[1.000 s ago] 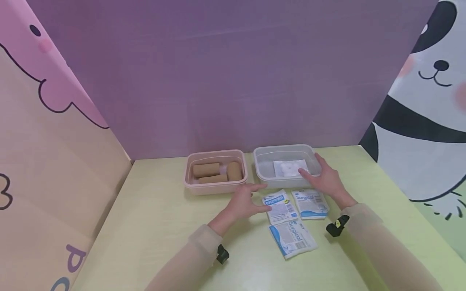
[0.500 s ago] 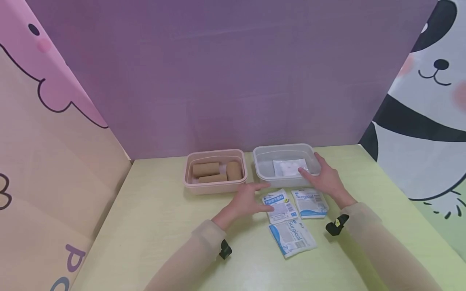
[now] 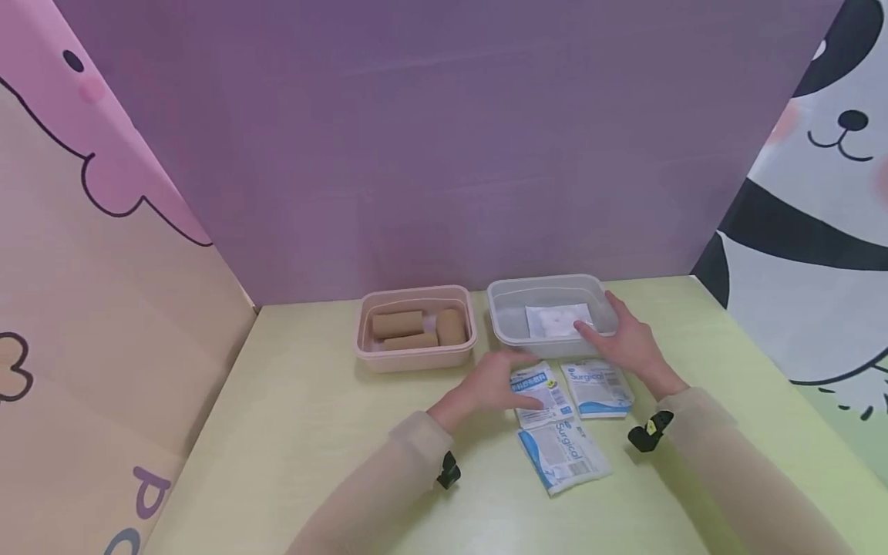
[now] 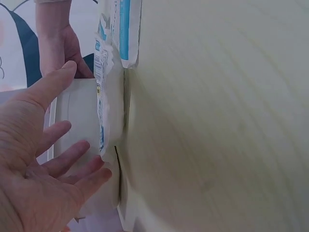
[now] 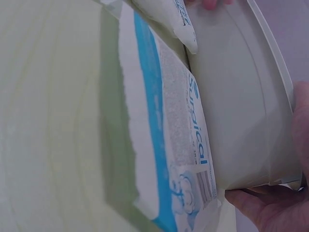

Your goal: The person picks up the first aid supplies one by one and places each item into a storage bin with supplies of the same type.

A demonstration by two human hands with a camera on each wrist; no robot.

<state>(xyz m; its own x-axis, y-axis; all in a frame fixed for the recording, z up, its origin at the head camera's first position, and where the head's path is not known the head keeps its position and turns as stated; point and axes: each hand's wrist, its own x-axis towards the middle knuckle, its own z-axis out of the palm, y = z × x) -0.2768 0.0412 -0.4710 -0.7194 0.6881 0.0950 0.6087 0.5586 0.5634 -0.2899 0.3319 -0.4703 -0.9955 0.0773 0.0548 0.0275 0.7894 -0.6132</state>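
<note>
My left hand (image 3: 492, 383) reaches over the upper-left gauze packet (image 3: 544, 395) with its fingers spread apart; in the left wrist view the fingers (image 4: 67, 150) are extended beside the packets. My right hand (image 3: 631, 343) grips the right front corner of the white plastic box (image 3: 509, 327), thumb over the front rim and fingers along the side. Inside that box lies a white packet (image 3: 555, 321). On the table in front are two more gauze packets, one marked "Surgical" (image 3: 598, 388) at the right and another lower packet (image 3: 565, 455).
A pink plastic box (image 3: 415, 361) with brown bandage rolls (image 3: 397, 324) stands left of the white box. Behind both rises a purple panel (image 3: 444, 154). Printed panels flank the pale table (image 3: 312, 462) on both sides.
My left hand has moved right, further over the upper-left gauze packet. My right hand stays at the white box's corner. The whole head view has shifted slightly.
</note>
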